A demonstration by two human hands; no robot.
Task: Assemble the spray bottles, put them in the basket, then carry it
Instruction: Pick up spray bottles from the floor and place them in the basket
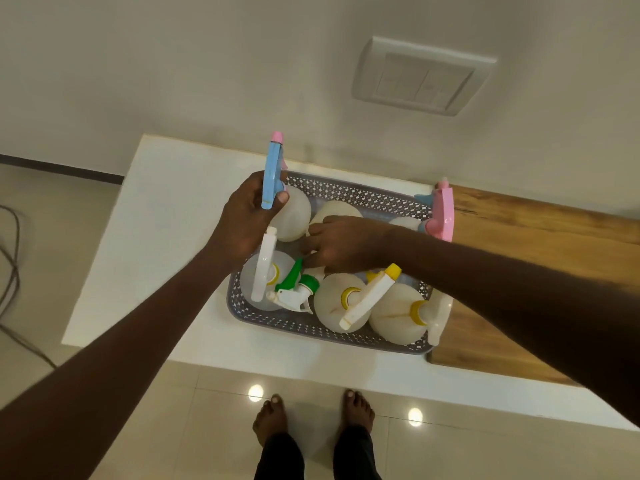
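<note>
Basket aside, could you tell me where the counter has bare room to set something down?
The white counter is bare left of the basket, and along the strip in front of it. The wooden board right of the basket is bare too. The basket itself is crowded with spray bottles.

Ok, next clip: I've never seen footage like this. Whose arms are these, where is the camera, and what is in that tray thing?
There is no machine here. A person wears a wide-angle camera on the head, so you look down past their own arms to their bare feet on the tiled floor.

On a white counter, beside a wooden top, stands a grey perforated basket holding several round whitish spray bottles. Some carry white-and-yellow trigger heads, such as this one; one has a green-and-white head, and a pink head sticks up at the far right corner.

The left hand grips a blue trigger head with a pink nozzle, sitting on a bottle at the basket's far left. The right hand reaches in among the bottles; what its fingers touch is hidden.
</note>
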